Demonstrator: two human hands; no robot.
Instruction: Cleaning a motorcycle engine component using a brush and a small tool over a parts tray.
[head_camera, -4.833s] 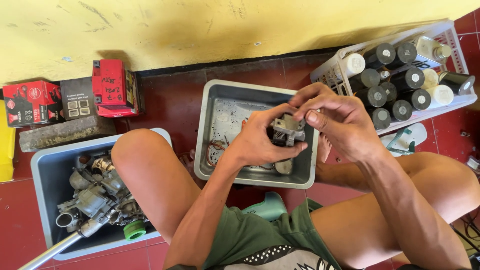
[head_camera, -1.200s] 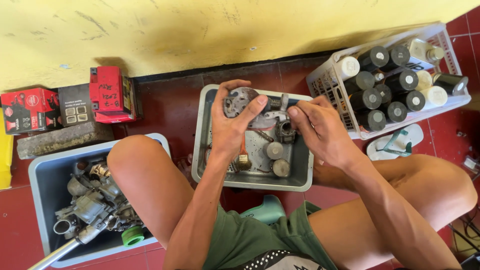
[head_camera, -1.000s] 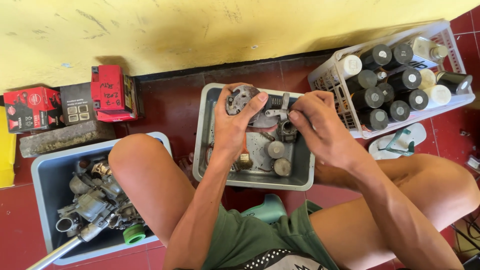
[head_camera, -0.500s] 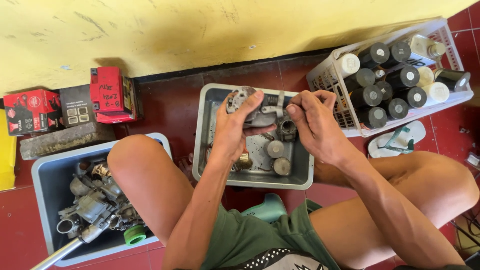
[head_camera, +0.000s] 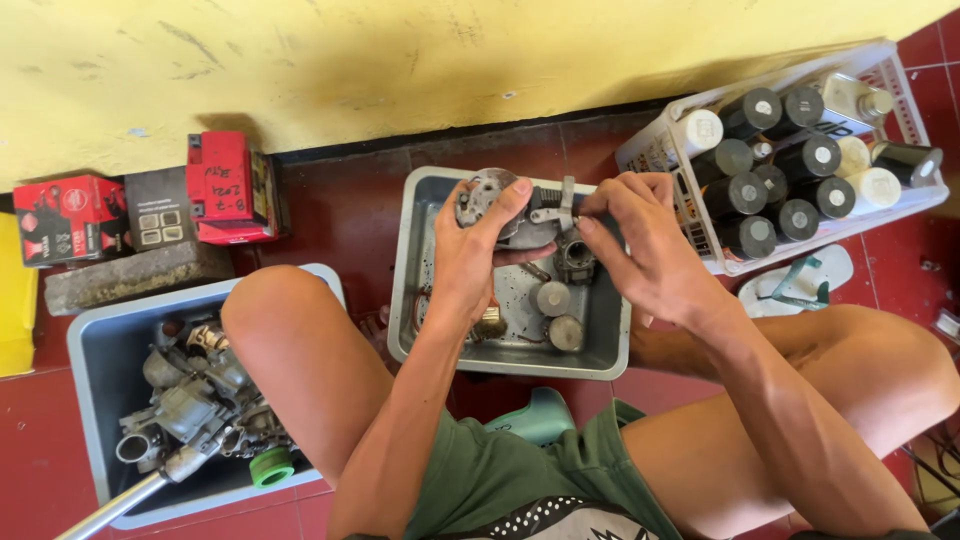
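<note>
At upper centre, the left hand (head_camera: 470, 255) clasped the carburetor body (head_camera: 500, 205) while the right hand (head_camera: 640, 245) pinched its lever (head_camera: 560, 208) (best kept over the grey tray (head_camera: 600, 345)).

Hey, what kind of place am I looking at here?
Likely an informal repair spot for small engines, set up on a tiled floor. The hands, left and right, hold a metal engine part over a grey tray; a bin of worn metal parts and a crate of spray cans sit alongside.
</note>
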